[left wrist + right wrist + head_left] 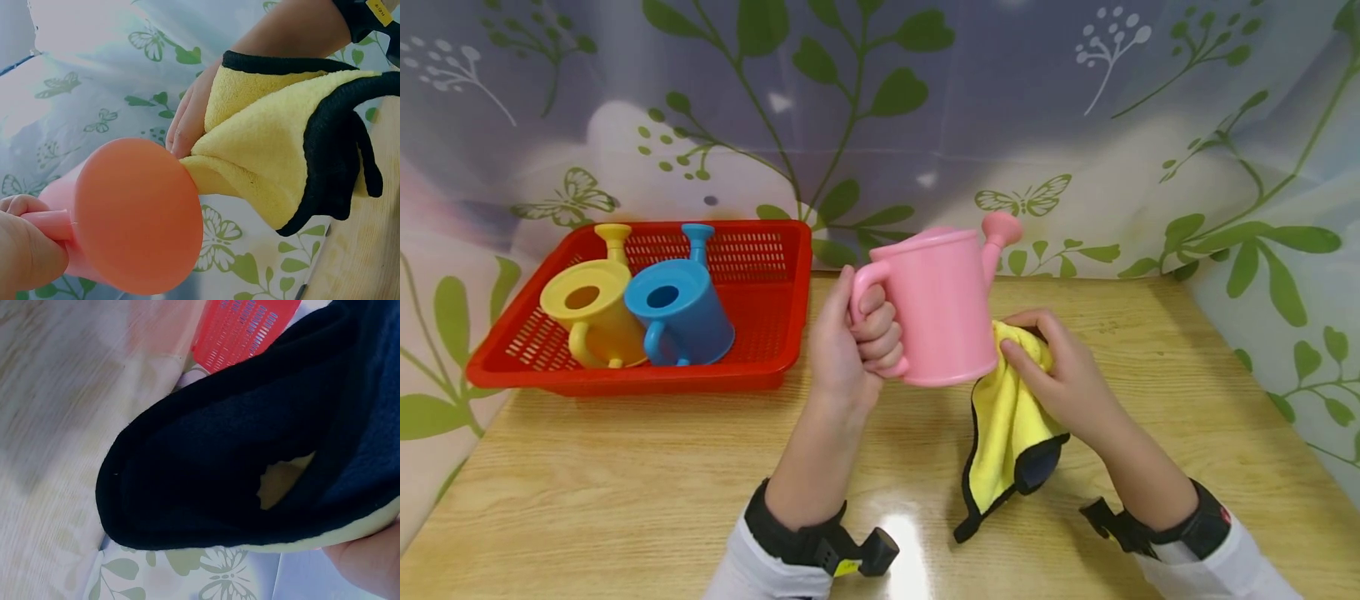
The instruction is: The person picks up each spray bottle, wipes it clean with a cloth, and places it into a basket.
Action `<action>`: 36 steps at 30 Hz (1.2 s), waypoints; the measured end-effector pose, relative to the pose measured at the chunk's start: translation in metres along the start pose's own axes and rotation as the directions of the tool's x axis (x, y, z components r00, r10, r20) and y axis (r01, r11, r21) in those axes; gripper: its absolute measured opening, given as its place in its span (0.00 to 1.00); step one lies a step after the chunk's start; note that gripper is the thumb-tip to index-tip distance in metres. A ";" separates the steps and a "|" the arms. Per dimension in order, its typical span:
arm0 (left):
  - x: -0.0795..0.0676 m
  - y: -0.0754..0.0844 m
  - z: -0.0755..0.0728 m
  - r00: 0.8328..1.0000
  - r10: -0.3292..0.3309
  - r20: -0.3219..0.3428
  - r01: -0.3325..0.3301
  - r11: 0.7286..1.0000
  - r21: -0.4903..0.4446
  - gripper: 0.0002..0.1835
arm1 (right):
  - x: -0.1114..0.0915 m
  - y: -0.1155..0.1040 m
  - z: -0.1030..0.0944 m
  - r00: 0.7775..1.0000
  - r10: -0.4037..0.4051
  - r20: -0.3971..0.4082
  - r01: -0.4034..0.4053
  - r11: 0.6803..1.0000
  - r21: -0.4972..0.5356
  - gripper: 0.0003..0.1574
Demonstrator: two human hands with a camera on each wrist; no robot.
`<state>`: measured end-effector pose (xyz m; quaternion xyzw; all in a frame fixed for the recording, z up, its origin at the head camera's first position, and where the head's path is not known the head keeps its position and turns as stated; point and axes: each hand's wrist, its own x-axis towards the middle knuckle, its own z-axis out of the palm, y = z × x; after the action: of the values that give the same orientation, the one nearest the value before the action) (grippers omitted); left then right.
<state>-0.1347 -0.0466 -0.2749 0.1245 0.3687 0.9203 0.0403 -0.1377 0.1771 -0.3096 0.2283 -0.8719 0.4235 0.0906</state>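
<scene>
My left hand grips the handle of a pink watering can, held up over the table with its spout to the right. In the left wrist view the can's round base faces the camera. My right hand pinches a yellow cloth with black edging against the can's lower right side. The cloth hangs down in folds, and its dark blue reverse fills much of the right wrist view, hiding most of that hand there.
A red plastic basket stands at the back left of the wooden table. Inside it are a yellow watering can and a blue watering can, side by side. A leaf-patterned curtain rises behind the table and along its right.
</scene>
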 end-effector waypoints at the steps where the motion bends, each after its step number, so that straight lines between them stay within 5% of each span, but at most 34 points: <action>1: 0.000 0.000 0.000 1.000 -0.002 0.002 0.002 1.000 -0.001 0.25 | 0.001 0.000 -0.001 1.000 0.003 0.000 -0.003 1.000 0.001 0.16; 9: -0.001 -0.003 0.003 0.996 -0.065 0.068 0.065 0.998 -0.001 0.25 | 0.006 0.003 -0.005 1.000 0.004 -0.030 -0.003 1.000 0.026 0.17; 20: -0.001 -0.004 0.004 0.992 -0.081 0.097 0.077 0.996 0.045 0.25 | 0.018 -0.002 -0.009 0.994 -0.057 -0.089 0.057 0.998 -0.002 0.17; 36: -0.003 -0.007 0.006 0.988 -0.078 0.135 0.065 0.993 0.100 0.24 | 0.042 -0.018 -0.026 0.983 -0.036 -0.182 0.026 0.998 -0.057 0.20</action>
<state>-0.1304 -0.0383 -0.2762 0.1766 0.4127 0.8887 0.0930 -0.1672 0.1738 -0.2657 0.1993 -0.8675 0.4173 0.1834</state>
